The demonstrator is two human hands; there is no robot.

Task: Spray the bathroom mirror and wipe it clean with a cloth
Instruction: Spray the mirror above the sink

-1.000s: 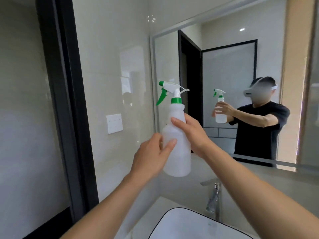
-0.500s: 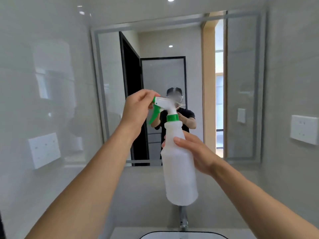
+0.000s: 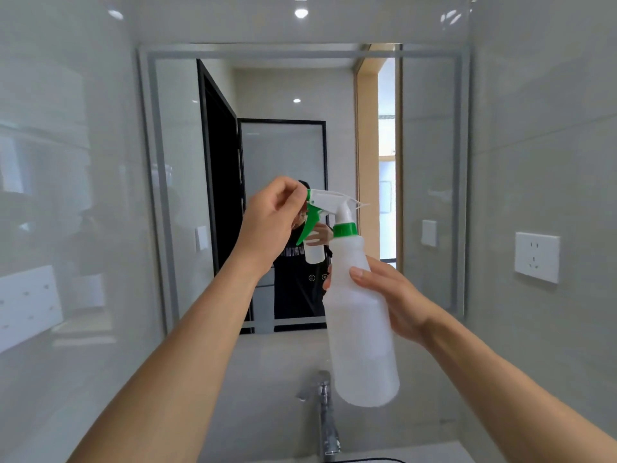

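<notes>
A white spray bottle with a green collar and trigger is held up in front of the bathroom mirror. My right hand grips the bottle's body from the right. My left hand is at the spray head, fingertips pinched on the green nozzle tip, which points left. The mirror is framed in grey and reflects a person in a black shirt holding the bottle. No cloth is in view.
A chrome faucet stands below the bottle, with the sink's dark rim at the bottom edge. A white wall socket sits right of the mirror, another plate on the glossy left wall.
The view swung right from the left wall to face the mirror. My left hand moved from the bottle's body up to the nozzle tip, and the bottle tilted slightly.
</notes>
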